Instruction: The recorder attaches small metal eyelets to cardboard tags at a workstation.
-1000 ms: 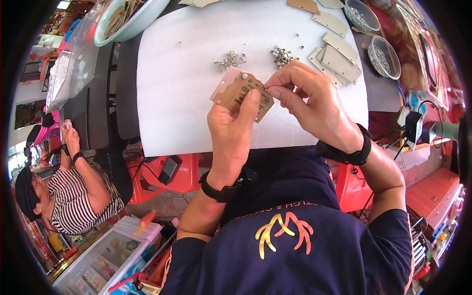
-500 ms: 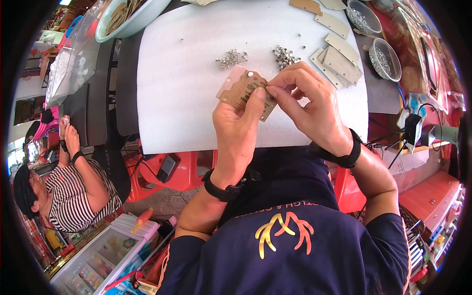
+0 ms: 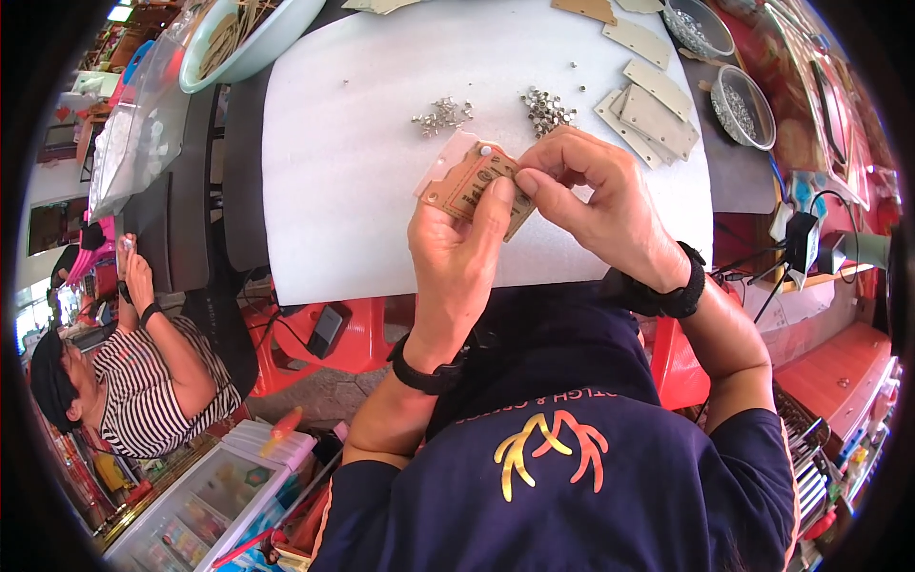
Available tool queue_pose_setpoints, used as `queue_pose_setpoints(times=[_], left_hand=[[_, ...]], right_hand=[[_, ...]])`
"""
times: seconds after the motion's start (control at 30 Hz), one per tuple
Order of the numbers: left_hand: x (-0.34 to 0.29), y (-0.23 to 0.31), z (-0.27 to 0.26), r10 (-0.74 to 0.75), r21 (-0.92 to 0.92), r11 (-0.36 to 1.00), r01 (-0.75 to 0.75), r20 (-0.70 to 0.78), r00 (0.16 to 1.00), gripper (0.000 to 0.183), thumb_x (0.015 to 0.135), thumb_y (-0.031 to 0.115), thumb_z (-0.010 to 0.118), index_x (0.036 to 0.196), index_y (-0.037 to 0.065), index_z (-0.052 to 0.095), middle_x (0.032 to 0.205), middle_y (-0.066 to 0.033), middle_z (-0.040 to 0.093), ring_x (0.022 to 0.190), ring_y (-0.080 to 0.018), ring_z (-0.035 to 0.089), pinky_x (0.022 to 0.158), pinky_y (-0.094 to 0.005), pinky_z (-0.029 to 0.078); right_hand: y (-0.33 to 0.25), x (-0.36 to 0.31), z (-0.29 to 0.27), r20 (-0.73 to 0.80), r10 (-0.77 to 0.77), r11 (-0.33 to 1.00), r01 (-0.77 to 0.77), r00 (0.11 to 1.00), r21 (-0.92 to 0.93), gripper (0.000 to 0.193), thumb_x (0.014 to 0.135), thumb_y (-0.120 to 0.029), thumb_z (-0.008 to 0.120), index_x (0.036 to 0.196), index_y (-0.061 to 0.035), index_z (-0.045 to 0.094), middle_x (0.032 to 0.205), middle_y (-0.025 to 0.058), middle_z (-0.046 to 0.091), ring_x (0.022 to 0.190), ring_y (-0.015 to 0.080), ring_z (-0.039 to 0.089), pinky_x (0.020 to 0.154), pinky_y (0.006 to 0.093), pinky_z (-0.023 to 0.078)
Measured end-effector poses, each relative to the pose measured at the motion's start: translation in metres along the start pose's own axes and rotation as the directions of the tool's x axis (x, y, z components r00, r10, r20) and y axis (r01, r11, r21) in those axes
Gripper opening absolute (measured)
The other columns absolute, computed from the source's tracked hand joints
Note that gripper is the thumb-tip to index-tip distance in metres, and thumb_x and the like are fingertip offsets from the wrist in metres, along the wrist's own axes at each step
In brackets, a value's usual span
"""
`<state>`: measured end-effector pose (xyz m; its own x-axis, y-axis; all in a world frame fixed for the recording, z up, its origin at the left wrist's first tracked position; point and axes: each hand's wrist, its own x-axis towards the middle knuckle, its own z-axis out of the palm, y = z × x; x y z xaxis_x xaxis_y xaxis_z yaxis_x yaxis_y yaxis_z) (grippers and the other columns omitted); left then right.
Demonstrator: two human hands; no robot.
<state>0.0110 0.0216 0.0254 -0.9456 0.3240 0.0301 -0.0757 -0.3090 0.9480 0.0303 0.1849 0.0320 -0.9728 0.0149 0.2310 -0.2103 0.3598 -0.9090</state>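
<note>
My left hand grips a small brown printed card above the white sheet, with the thumb pressed across its face. A clear pinkish plastic piece sticks out from behind the card's far left edge. One round metal stud shows at the card's far corner, and a hole is visible near its left corner. My right hand is closed in a pinch, thumb and forefinger meeting at the card's right corner; whatever lies between those fingertips is hidden. Beyond the card are two small piles of metal studs, one silvery and one darker.
Beige plates with holes lie stacked at the right of the white sheet. Two clear bowls of small metal parts stand beyond. A pale basin sits at the far left. Another person works at the left.
The card has tilted slightly within my left hand. My right fingertips stay pinched at its corner. The whole view has shifted a little.
</note>
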Motion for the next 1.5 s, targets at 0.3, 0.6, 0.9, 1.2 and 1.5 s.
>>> queue_pose_setpoints(times=[0.3,0.6,0.9,1.2,1.5], left_hand=[[-0.003,0.007,0.001,0.014,0.104,0.994,-0.022,0.079,0.997,0.028,0.100,0.013,0.056,0.121,-0.005,0.058,0.103,-0.0047,0.064,0.093,-0.0079,0.059,0.079,-0.0242,0.049],[0.001,0.005,-0.007,-0.059,0.019,0.998,0.058,0.078,0.995,0.027,0.100,0.016,0.056,0.122,0.001,0.056,0.105,-0.0031,0.063,0.092,-0.0084,0.059,0.078,-0.0256,0.049],[0.007,0.014,-0.015,-0.105,-0.073,0.992,0.104,-0.011,0.994,0.027,0.100,0.020,0.054,0.122,0.004,0.054,0.098,-0.0050,0.063,0.078,-0.0113,0.059,0.061,-0.0280,0.048],[-0.005,0.014,-0.030,-0.144,-0.103,0.985,0.142,-0.015,0.989,0.033,0.095,0.011,0.061,0.126,0.005,0.052,0.098,-0.0056,0.063,0.078,-0.0145,0.061,0.063,-0.0290,0.049],[-0.017,0.015,-0.059,-0.117,-0.153,0.985,0.085,-0.220,0.968,0.037,0.093,0.009,0.063,0.127,0.005,0.051,0.095,-0.0037,0.062,0.076,-0.0138,0.058,0.067,-0.0298,0.046]], right_hand=[[-0.002,-0.002,-0.005,0.168,0.269,0.893,-0.311,0.948,0.326,0.021,0.091,-0.020,0.062,0.096,0.0003,0.062,0.077,-0.0037,0.058,0.068,0.0017,0.049,0.058,0.0206,0.043],[-0.008,0.001,-0.009,0.207,0.297,0.862,-0.355,0.932,0.362,0.031,0.098,-0.031,0.060,0.100,0.0001,0.066,0.079,-0.0018,0.060,0.068,0.0046,0.053,0.059,0.0212,0.046],[-0.013,-0.002,-0.010,0.313,0.355,0.853,-0.442,0.881,0.279,0.029,0.098,-0.028,0.059,0.099,0.0000,0.066,0.081,0.0003,0.062,0.069,0.0062,0.057,0.058,0.0235,0.051],[-0.021,0.005,0.011,0.276,0.368,0.880,-0.428,0.888,0.205,0.023,0.096,-0.021,0.061,0.096,0.0014,0.065,0.070,0.0028,0.061,0.065,0.0082,0.057,0.057,0.0259,0.048],[-0.008,0.061,-0.003,0.198,0.015,0.951,0.047,0.980,-0.305,0.013,0.086,-0.013,0.063,0.090,0.0003,0.065,0.075,0.0151,0.066,0.069,0.0300,0.065,0.066,0.0371,0.051]])
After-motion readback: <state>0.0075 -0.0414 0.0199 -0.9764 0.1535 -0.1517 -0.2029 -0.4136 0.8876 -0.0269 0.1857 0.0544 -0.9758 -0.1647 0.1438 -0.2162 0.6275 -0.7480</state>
